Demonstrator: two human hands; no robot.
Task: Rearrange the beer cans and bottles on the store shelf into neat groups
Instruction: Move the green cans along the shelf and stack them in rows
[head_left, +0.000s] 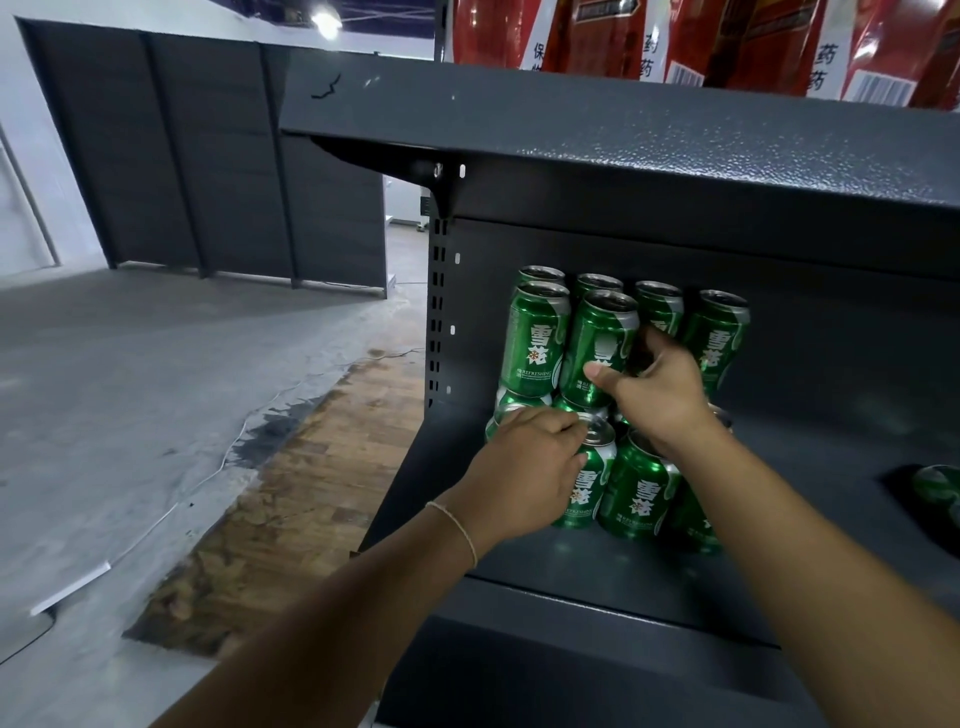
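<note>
Left hand (524, 467) wraps a bottom-row green beer can (587, 480), right hand (657, 389) pinches a stacked can (597, 348) above on the dark shelf (597, 587), and one nudge could topple that upper tier.

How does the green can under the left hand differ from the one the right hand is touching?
The bottom-tier green beer can gripped by the left hand stands on the dark metal shelf; the upper-tier green beer can under the right hand is stacked on other cans. Same green label.
</note>
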